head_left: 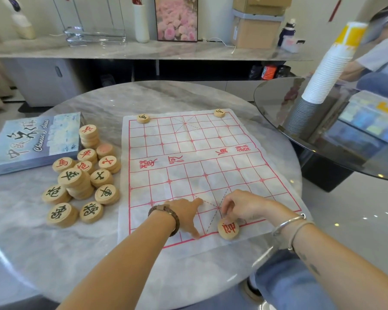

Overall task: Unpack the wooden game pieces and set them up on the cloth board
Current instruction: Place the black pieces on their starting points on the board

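A white cloth board (195,166) with a red grid lies on the round marble table. My right hand (242,206) pinches a round wooden piece with a red character (228,228) at the middle of the board's near edge. My left hand (186,214) lies flat on the cloth just left of it, fingers spread. Two wooden pieces stand on the far corners, one at the left (143,118) and one at the right (219,112). Several wooden pieces (83,175), red and black, lie in stacks to the left of the board.
The blue game box (31,144) lies at the table's left. A glass table (323,121) with a tall stack of paper cups (327,70) stands at the right, and a person sits behind it. A marble sideboard (143,50) runs along the back.
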`<action>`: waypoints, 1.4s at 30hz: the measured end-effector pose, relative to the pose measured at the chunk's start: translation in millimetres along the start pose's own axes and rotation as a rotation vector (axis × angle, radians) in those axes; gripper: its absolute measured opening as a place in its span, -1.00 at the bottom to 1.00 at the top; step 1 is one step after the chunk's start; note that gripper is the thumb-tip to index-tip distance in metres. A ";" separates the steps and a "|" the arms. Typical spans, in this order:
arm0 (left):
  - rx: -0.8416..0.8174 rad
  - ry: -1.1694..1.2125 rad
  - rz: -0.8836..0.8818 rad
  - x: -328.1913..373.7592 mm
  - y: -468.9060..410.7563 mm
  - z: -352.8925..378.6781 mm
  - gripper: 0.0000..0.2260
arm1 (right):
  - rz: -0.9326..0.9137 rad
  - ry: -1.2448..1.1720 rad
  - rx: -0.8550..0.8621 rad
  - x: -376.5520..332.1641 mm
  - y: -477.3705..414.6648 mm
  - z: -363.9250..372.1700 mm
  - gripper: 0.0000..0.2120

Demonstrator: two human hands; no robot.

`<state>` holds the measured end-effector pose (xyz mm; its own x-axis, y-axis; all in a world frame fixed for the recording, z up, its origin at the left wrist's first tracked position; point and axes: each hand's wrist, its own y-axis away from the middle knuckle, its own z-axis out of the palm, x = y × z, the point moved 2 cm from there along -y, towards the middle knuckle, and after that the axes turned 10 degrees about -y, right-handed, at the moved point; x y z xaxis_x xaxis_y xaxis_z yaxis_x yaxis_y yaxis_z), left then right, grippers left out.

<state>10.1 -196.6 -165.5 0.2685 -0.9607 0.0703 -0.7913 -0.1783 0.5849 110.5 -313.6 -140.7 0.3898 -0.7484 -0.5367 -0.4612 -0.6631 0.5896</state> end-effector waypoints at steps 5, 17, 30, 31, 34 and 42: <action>0.126 0.155 -0.025 -21.0 0.8 -15.2 -0.34 | -0.134 -0.113 0.116 -39.1 -14.4 -2.5 -0.78; 0.615 0.267 -0.501 -168.6 46.5 -51.6 -0.59 | -0.380 -0.073 0.152 -175.5 -99.2 54.6 -0.53; 0.662 0.403 -0.587 -217.1 66.6 -33.0 -0.70 | -0.367 0.174 0.019 -199.2 -99.3 99.8 -0.21; 0.641 0.407 -0.586 -216.9 68.7 -31.3 -0.69 | -0.355 0.204 0.017 -197.2 -98.8 103.3 -0.23; 0.584 0.408 -0.571 -217.2 74.2 -25.1 -0.63 | -0.354 0.230 0.048 -194.1 -100.6 110.5 -0.34; 0.554 0.412 -0.551 -215.1 87.9 -26.8 -0.54 | -0.416 0.246 0.173 -196.6 -92.9 109.4 -0.45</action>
<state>-102.5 0.0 -107.5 0.7824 -0.5740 0.2417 -0.6149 -0.7736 0.1532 -10.5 -103.0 -156.0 0.7349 -0.4176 -0.5344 -0.3439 -0.9086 0.2370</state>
